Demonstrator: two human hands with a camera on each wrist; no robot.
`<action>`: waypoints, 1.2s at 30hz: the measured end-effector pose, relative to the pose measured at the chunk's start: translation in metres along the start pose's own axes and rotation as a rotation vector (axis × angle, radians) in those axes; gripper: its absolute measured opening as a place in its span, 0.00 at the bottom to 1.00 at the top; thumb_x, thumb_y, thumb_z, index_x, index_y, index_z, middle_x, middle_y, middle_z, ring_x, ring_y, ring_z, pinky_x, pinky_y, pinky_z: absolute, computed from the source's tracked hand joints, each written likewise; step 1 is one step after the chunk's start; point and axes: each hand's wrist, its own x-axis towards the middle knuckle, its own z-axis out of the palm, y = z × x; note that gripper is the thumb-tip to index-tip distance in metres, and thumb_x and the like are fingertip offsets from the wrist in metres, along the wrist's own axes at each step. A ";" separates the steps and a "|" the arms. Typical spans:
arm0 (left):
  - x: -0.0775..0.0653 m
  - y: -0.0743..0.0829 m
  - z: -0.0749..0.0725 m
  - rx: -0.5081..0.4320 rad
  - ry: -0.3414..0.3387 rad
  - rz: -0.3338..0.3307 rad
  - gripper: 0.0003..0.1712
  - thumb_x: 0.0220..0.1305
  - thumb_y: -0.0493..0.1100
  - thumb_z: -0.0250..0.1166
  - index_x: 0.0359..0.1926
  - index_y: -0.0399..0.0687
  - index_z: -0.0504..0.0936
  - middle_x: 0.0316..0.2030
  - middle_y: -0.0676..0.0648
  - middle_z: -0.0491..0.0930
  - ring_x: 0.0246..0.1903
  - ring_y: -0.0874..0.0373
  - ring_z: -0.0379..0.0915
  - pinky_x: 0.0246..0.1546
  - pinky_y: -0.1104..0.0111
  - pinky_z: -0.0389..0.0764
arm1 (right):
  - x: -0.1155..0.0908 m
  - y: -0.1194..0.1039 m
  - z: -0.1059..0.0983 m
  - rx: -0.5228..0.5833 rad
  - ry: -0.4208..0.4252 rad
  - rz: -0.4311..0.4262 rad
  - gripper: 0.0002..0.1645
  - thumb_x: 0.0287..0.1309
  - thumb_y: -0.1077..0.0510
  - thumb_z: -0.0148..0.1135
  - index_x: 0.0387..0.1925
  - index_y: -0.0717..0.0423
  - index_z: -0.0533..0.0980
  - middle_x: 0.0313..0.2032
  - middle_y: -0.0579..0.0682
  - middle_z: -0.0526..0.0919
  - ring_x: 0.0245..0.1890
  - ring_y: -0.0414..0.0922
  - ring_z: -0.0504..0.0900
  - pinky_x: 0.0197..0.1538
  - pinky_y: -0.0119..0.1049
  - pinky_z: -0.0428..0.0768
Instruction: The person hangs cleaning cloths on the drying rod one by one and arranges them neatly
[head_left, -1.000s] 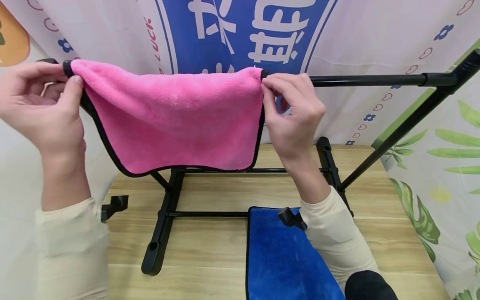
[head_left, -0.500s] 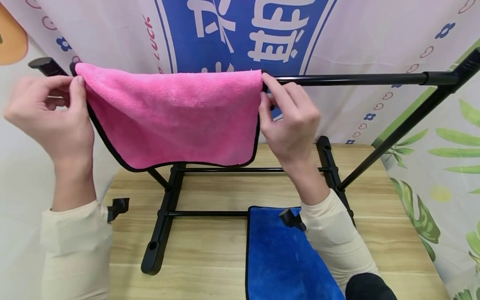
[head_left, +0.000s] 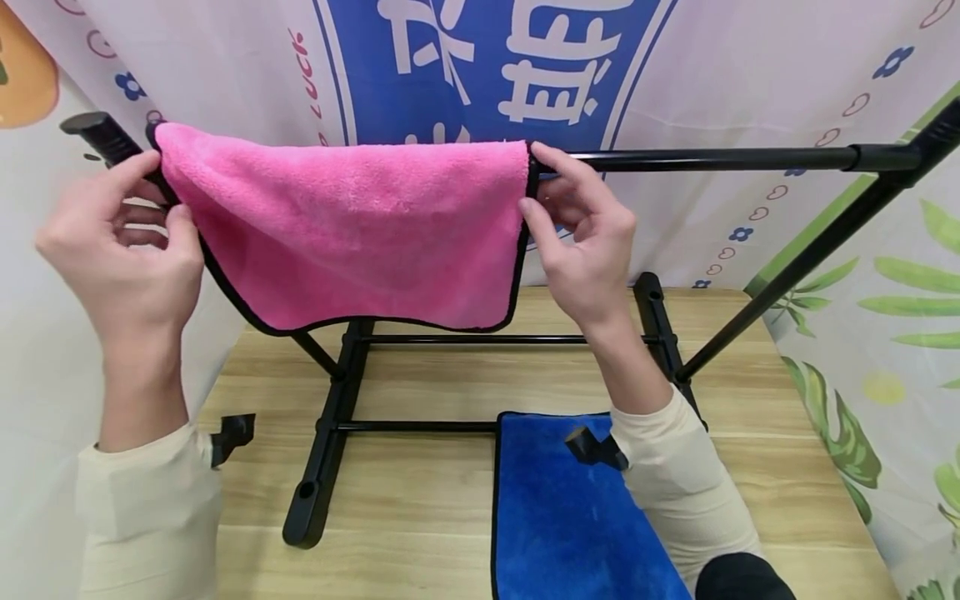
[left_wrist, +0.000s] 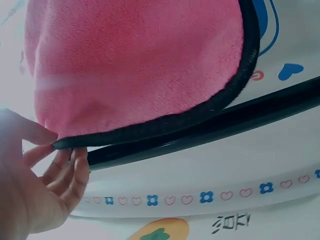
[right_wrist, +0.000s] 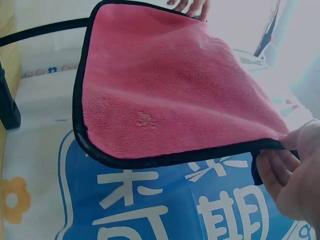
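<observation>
A pink plush towel [head_left: 352,225] with a black border hangs folded over the top bar [head_left: 720,160] of a black rack. At the towel's left edge, my left hand [head_left: 131,242] holds the border, its index finger up by the bar and its thumb lower. My right hand [head_left: 588,229] pinches the opposite edge, just under the bar. The left wrist view shows the thumb and fingers of the left hand [left_wrist: 47,175] on either side of the border. From the right wrist, the right hand [right_wrist: 292,170] grips the towel's black edge. The towel's back layer is mostly hidden in the head view.
Below the right forearm, a blue towel [head_left: 577,517] with black trim lies on the wooden surface [head_left: 405,492]. The rack's left foot [head_left: 322,458] and lower crossbar [head_left: 420,427] stand beside it. A printed curtain [head_left: 697,75] hangs close behind the rack.
My left hand has moved right and down along the towel's edge, and the right fingers have slid slightly lower. The towel's left top corner shifted right; its bottom hem rose a little.
</observation>
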 end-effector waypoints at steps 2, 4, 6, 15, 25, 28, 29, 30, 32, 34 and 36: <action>0.000 0.000 0.000 -0.072 0.001 -0.044 0.21 0.56 0.27 0.60 0.46 0.46 0.91 0.27 0.60 0.78 0.21 0.73 0.74 0.29 0.86 0.77 | -0.001 -0.001 0.000 0.057 0.034 0.053 0.19 0.58 0.76 0.66 0.52 0.75 0.76 0.33 0.58 0.84 0.32 0.42 0.85 0.41 0.33 0.87; 0.001 0.000 0.002 -0.185 0.033 -0.104 0.18 0.55 0.25 0.62 0.43 0.43 0.91 0.25 0.56 0.79 0.21 0.68 0.75 0.29 0.84 0.78 | -0.001 -0.003 0.001 0.101 0.077 0.096 0.15 0.56 0.76 0.68 0.46 0.74 0.76 0.33 0.55 0.85 0.32 0.43 0.86 0.40 0.33 0.87; 0.002 0.001 0.004 -0.342 0.088 -0.180 0.14 0.52 0.22 0.65 0.38 0.36 0.89 0.24 0.50 0.80 0.22 0.63 0.76 0.28 0.81 0.79 | 0.000 -0.006 0.001 0.134 0.109 0.135 0.12 0.55 0.76 0.70 0.41 0.71 0.78 0.34 0.50 0.86 0.33 0.44 0.86 0.40 0.34 0.87; 0.003 0.004 0.003 -0.724 0.141 -0.359 0.07 0.47 0.14 0.67 0.31 0.18 0.84 0.22 0.39 0.81 0.19 0.52 0.76 0.26 0.73 0.84 | 0.003 -0.013 0.000 0.204 0.133 0.270 0.07 0.54 0.76 0.71 0.37 0.74 0.82 0.30 0.45 0.88 0.29 0.41 0.86 0.36 0.31 0.86; 0.014 0.013 0.007 -0.843 0.233 -0.348 0.13 0.40 0.12 0.72 0.30 0.13 0.79 0.21 0.34 0.80 0.15 0.49 0.75 0.23 0.68 0.82 | 0.007 -0.020 0.004 0.228 0.194 0.274 0.06 0.56 0.73 0.72 0.33 0.64 0.84 0.30 0.49 0.88 0.24 0.43 0.84 0.31 0.33 0.87; 0.016 0.016 0.009 -0.811 0.260 -0.330 0.14 0.38 0.13 0.74 0.27 0.15 0.78 0.20 0.35 0.79 0.16 0.50 0.75 0.25 0.68 0.82 | 0.007 -0.021 0.006 0.184 0.225 0.250 0.05 0.55 0.72 0.74 0.32 0.64 0.84 0.29 0.52 0.88 0.24 0.44 0.86 0.32 0.35 0.88; 0.016 0.017 0.009 -0.795 0.260 -0.325 0.13 0.38 0.13 0.74 0.26 0.15 0.78 0.19 0.36 0.79 0.16 0.50 0.75 0.26 0.69 0.82 | 0.007 -0.021 0.006 0.168 0.230 0.242 0.05 0.54 0.72 0.74 0.31 0.65 0.84 0.29 0.53 0.88 0.24 0.45 0.87 0.32 0.35 0.88; 0.016 0.017 0.010 -0.779 0.256 -0.320 0.13 0.38 0.14 0.74 0.25 0.16 0.79 0.19 0.37 0.79 0.16 0.51 0.75 0.26 0.69 0.82 | 0.007 -0.021 0.007 0.153 0.233 0.234 0.04 0.55 0.72 0.75 0.31 0.66 0.84 0.29 0.53 0.88 0.24 0.45 0.87 0.32 0.35 0.88; 0.016 0.017 0.009 -0.753 0.241 -0.311 0.12 0.39 0.15 0.75 0.25 0.16 0.79 0.18 0.38 0.78 0.15 0.52 0.75 0.25 0.70 0.81 | 0.006 -0.019 0.008 0.135 0.232 0.224 0.04 0.55 0.71 0.75 0.31 0.68 0.84 0.29 0.53 0.88 0.24 0.46 0.87 0.32 0.35 0.88; 0.016 0.015 0.008 -0.726 0.216 -0.306 0.11 0.41 0.16 0.75 0.24 0.17 0.80 0.17 0.39 0.78 0.13 0.53 0.74 0.24 0.71 0.81 | 0.005 -0.018 0.010 0.123 0.222 0.219 0.04 0.55 0.71 0.74 0.32 0.70 0.84 0.29 0.53 0.88 0.25 0.46 0.87 0.33 0.35 0.88; 0.015 0.012 0.007 -0.691 0.186 -0.300 0.10 0.44 0.18 0.76 0.24 0.18 0.81 0.17 0.40 0.79 0.12 0.55 0.73 0.23 0.72 0.79 | 0.003 -0.015 0.012 0.122 0.201 0.217 0.05 0.56 0.72 0.74 0.33 0.72 0.84 0.30 0.53 0.88 0.27 0.46 0.88 0.36 0.35 0.88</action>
